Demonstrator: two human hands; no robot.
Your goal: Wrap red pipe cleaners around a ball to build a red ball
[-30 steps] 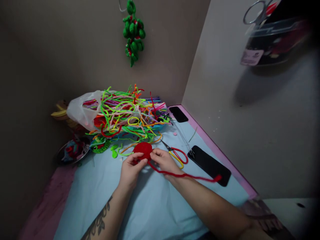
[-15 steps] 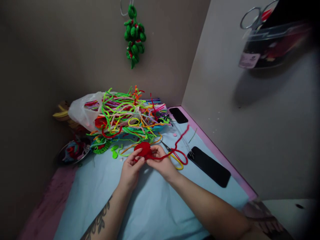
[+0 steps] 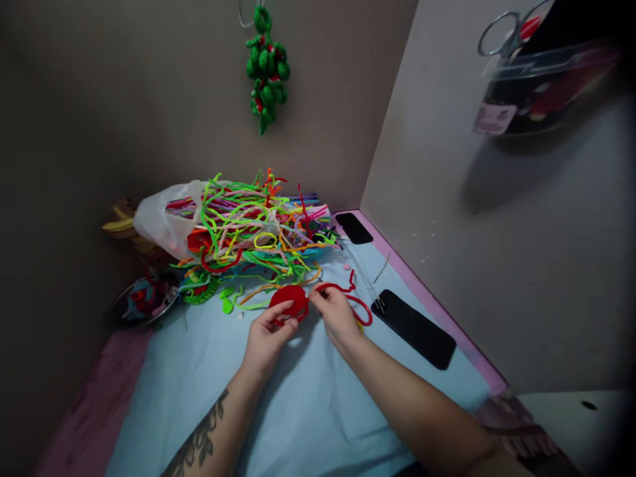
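My left hand (image 3: 265, 338) pinches the lower edge of a red coiled pipe-cleaner disc (image 3: 288, 299) held just above the light blue mat (image 3: 209, 371). My right hand (image 3: 336, 315) grips the loose red pipe-cleaner tail (image 3: 338, 288) that runs off the disc's right side and curls up behind my fingers. Both hands are closed in pinches. The scissors with red and yellow handles (image 3: 362, 313) lie mostly hidden behind my right hand.
A heap of coloured pipe cleaners (image 3: 253, 225) spills from a plastic bag (image 3: 161, 222) at the back. A metal bowl (image 3: 144, 301) sits at left. Two black phones lie along the right edge, the near phone (image 3: 413, 328) and the far phone (image 3: 354, 227). A green ornament (image 3: 265, 66) hangs on the wall.
The long red tail that trailed right across the mat has been swung up and wound in toward the disc; my right hand moved up and to the disc's right side.
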